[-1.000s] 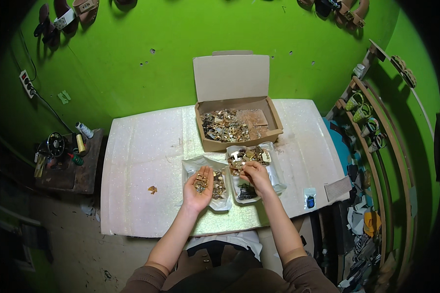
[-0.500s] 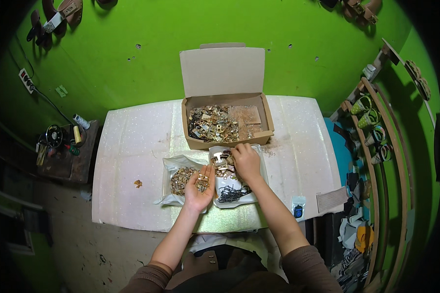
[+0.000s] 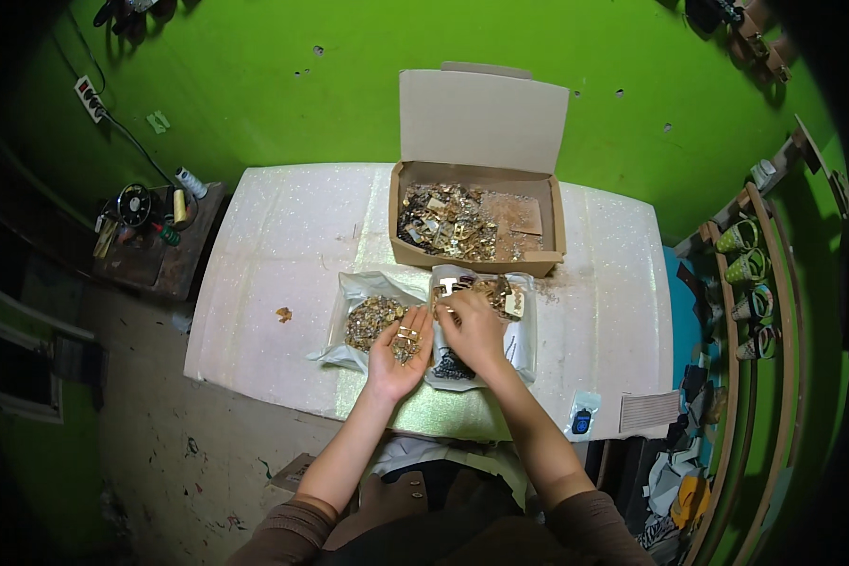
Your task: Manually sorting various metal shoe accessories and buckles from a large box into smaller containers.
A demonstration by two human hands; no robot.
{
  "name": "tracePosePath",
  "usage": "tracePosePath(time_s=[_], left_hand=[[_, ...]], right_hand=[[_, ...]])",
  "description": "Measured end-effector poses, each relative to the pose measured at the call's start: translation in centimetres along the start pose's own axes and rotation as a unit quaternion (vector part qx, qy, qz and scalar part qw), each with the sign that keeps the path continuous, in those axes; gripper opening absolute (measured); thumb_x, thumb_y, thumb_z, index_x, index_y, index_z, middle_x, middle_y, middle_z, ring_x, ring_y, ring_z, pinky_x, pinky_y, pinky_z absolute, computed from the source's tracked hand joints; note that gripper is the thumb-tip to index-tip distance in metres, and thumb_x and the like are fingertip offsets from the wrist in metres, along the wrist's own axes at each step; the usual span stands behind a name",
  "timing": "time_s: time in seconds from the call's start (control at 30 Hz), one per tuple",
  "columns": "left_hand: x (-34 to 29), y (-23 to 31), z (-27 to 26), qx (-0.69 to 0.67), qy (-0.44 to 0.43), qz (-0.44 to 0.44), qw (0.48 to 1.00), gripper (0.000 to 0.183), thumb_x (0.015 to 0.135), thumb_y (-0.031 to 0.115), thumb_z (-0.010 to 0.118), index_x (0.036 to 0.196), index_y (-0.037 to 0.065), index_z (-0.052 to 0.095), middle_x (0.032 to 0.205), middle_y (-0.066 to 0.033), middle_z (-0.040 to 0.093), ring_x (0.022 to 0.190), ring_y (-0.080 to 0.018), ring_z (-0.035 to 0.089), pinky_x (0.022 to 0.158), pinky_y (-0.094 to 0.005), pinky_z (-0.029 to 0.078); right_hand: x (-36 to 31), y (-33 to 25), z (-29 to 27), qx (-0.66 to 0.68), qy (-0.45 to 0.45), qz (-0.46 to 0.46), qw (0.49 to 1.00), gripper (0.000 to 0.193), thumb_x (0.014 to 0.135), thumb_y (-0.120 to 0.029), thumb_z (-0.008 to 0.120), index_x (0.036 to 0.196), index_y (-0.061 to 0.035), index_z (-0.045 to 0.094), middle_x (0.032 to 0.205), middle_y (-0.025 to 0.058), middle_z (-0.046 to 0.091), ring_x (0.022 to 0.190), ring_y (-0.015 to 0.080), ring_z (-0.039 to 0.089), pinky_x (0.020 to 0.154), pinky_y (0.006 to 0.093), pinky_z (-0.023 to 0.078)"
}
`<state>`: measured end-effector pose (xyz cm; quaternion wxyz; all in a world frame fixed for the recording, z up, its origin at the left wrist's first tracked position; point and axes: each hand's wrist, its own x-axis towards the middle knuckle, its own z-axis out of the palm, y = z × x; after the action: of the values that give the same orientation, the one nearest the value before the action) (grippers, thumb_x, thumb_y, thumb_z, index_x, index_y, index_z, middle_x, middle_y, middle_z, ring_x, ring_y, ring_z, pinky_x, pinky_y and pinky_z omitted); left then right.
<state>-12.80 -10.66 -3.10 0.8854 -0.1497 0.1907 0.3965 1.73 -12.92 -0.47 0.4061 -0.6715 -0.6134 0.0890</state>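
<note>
Left hand (image 3: 401,363): palm up, fingers stretched out, carrying gold buckles (image 3: 407,333) plus some tiny silvery bits
Right hand (image 3: 474,332): palm down, fingers bent in over the right tray (image 3: 529,332); can't make out if I'm pinching anything
Gap between hands: super tight, fingertips right beside each other, touching or not I can't say
Left tray (image 3: 341,294): just beyond my left hand, filled with metal fittings (image 3: 373,319), crinkly pale lining
Right tray load: mixed fittings at the far end, black beady stuff (image 3: 452,365) at the near end
Far side: cardboard box (image 3: 457,261) sits just behind the right tray, lid up, so not much reach forward there
Elbow room: way more tabletop (image 3: 264,250) off to the left, with one brown scrap (image 3: 284,314)
Near edge, right: little clear packet (image 3: 583,415) beside a grey card (image 3: 649,412)
</note>
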Motion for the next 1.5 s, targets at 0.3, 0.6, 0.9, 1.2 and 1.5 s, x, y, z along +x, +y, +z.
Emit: tracePosePath(time_s=[0.3,0.6,0.9,1.2,1.5], left_hand=[[-1.0,2.9,-0.8,0.113,0.036,-0.047,0.992,0.023,0.087,0.017,0.04,0.105,0.004,0.047,0.101,-0.0073,0.051,0.095,-0.016,0.049,0.088,-0.0319,0.04],[-1.8,6.0,0.3,0.105,0.031,-0.055,0.992,0.024,0.087,0.017,0.038,0.1,0.0,0.049,0.094,-0.01,0.056,0.091,-0.0203,0.054,0.084,-0.0334,0.043],[-1.2,7.6,0.1,0.084,0.0,-0.129,0.988,0.031,0.088,0.017,0.036,0.111,-0.002,0.046,0.099,-0.0131,0.053,0.094,-0.0211,0.051,0.087,-0.0339,0.044],[-0.5,4.7,1.2,0.014,-0.028,-0.171,0.985,0.038,0.087,0.014,0.03,0.119,-0.003,0.039,0.124,-0.0148,0.043,0.118,-0.0225,0.038,0.098,-0.035,0.034],[0.5,0.2,1.6,0.012,-0.022,-0.135,0.991,0.037,0.087,0.014,0.03,0.118,-0.004,0.041,0.122,-0.0157,0.044,0.118,-0.0247,0.038,0.097,-0.0354,0.037]], right_hand=[[-0.2,-4.0,2.6,-0.013,-0.132,-0.12,0.984,0.015,0.069,-0.013,0.059,0.081,-0.0036,0.062,0.086,0.0082,0.055,0.084,0.0259,0.05,0.078,0.0333,0.042],[1.2,-7.7,3.4,0.109,-0.154,0.037,0.981,0.013,0.069,-0.011,0.056,0.077,0.0001,0.058,0.074,0.0117,0.059,0.069,0.0287,0.058,0.064,0.0363,0.046],[0.2,-6.6,3.6,0.355,-0.11,0.264,0.89,0.023,0.079,-0.005,0.057,0.1,0.0038,0.056,0.085,0.0061,0.061,0.075,0.0083,0.056,0.068,0.0198,0.045],[-1.7,-2.2,-0.3,0.408,0.039,0.333,0.849,0.021,0.077,-0.005,0.06,0.097,0.0013,0.056,0.079,0.0064,0.06,0.069,0.0105,0.057,0.065,0.0214,0.048],[-1.8,8.3,-4.7,0.115,0.086,0.298,0.944,0.015,0.077,-0.007,0.056,0.09,-0.0007,0.06,0.072,0.0041,0.06,0.062,0.0092,0.053,0.057,0.0223,0.043]])
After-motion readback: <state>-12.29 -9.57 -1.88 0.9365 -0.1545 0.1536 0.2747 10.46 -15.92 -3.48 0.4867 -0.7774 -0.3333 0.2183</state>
